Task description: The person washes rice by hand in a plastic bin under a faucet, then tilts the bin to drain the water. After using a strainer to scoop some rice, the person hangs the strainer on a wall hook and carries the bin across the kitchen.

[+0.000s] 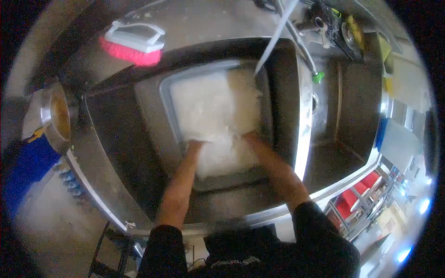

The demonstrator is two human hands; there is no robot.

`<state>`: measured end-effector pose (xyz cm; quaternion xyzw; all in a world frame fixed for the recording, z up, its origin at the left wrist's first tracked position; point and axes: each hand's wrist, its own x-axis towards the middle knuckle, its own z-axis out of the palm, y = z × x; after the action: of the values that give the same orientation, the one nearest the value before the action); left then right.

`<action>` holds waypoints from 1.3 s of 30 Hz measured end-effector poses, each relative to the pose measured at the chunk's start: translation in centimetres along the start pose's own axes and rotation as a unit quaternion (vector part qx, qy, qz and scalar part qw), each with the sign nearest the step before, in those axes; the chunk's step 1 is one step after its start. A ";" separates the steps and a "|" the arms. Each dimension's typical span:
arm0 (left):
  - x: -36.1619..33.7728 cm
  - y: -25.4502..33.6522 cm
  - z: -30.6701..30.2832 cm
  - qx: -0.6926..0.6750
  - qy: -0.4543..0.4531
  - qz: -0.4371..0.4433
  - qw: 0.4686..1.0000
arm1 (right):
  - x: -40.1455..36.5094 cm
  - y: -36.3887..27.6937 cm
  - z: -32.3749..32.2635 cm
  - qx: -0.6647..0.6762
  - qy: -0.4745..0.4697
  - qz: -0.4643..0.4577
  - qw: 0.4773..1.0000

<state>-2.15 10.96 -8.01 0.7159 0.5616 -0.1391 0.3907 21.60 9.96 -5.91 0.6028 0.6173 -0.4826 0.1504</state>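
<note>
Black shirt (238,252) of the person lies nearest the camera, on the near side of the grey tub (165,99). The tub stands in a metal sink basin (118,113) and contains a blurred white mass (201,102). Left hand (197,142) and right hand (250,136) are at this mass, in the tub's near half; finger opening and any grip cannot be determined. Scrub brush (132,44), pink-bristled, rests on the metal surface (199,23) beyond the tub, to its left.
</note>
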 end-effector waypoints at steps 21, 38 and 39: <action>-9.7 -3.0 10.6 -0.344 -0.032 -0.205 0.916 | -8.1 1.3 0.5 0.159 0.294 -0.004 0.942; -14.9 4.7 5.9 -0.437 0.100 -0.312 0.838 | -11.0 3.1 5.7 0.240 0.117 0.094 0.959; -14.4 3.4 7.5 -0.470 0.075 -0.309 0.823 | -10.9 3.7 6.5 0.238 0.113 0.110 0.958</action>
<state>-2.04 -4.67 -2.42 0.2424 0.7782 0.0824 0.5735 24.83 -2.30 -2.29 0.7358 0.4274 -0.5251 -0.0156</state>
